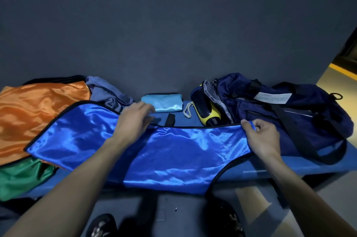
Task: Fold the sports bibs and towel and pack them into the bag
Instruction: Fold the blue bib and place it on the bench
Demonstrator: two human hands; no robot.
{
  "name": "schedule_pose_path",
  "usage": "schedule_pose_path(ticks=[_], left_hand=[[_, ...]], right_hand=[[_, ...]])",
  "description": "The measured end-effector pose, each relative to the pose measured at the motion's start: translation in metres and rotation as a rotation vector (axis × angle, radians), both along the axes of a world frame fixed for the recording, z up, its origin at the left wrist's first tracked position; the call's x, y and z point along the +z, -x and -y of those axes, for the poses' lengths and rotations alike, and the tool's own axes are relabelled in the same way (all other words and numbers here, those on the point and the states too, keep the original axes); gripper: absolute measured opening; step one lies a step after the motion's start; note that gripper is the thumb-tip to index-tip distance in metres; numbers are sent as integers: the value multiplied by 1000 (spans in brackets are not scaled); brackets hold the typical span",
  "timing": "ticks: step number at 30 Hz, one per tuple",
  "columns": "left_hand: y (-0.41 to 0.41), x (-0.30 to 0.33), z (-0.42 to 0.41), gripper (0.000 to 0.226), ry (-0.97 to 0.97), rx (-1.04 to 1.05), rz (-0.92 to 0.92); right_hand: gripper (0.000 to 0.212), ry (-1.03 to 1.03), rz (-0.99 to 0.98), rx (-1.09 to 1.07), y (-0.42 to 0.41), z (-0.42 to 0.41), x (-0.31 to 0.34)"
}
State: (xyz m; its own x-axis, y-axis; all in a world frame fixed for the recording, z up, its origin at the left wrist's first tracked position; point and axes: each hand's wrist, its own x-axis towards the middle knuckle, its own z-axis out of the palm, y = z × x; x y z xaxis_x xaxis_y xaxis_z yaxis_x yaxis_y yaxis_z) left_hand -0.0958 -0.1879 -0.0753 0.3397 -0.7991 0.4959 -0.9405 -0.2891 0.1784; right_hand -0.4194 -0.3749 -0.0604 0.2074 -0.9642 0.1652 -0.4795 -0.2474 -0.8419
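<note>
Two bare forearms reach from the bottom edge over a shiny blue bib (173, 151) spread across a blue bench (289, 167). Right hand (262, 138) pinches the bib's far right edge; left hand (133, 122) rests flat, fingers relaxed, on its far edge. Navy bag (289, 113) sits at right, orange bib (34, 113) at left, folded light-blue bib (162, 102) behind.
</note>
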Motion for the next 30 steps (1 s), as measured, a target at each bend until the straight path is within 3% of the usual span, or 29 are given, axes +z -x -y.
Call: schedule_pose_path(ticks=[2,5,7,10,14,18,20,22,24,26,27,30], left_hand=[[-12,8,-10,35,60,161,-4],[-24,7,-13,55,-40,269,-205],[-29,3,-10,41,-88,258,-259],[-37,2,-3,10,-10,270,-269],[-51,0,8,12,117,404,-245],[-51,-12,10,15,44,518,-240],[-44,-10,11,17,37,521,-130],[-22,-1,17,13,121,350,-40],[19,6,22,8,110,-15,-143],[65,-1,25,18,-92,-359,-234],[81,-11,26,25,-210,-468,-191],[86,-36,27,41,-319,-459,1]], right_hand=[[50,18,-7,3,-2,-1,2],[51,27,-11,5,-3,-3,2],[52,29,-3,2,-3,-3,2],[52,33,-18,-8,-1,-1,0],[51,25,-62,-33,3,4,-5],[50,15,-79,-38,4,6,-6],[50,11,-80,-38,3,7,-6],[50,8,-73,-40,2,8,-6],[50,5,-59,-40,1,8,-5],[50,1,-37,-38,1,7,-4],[49,-2,-25,-42,0,6,-3],[51,8,20,-55,0,0,1]])
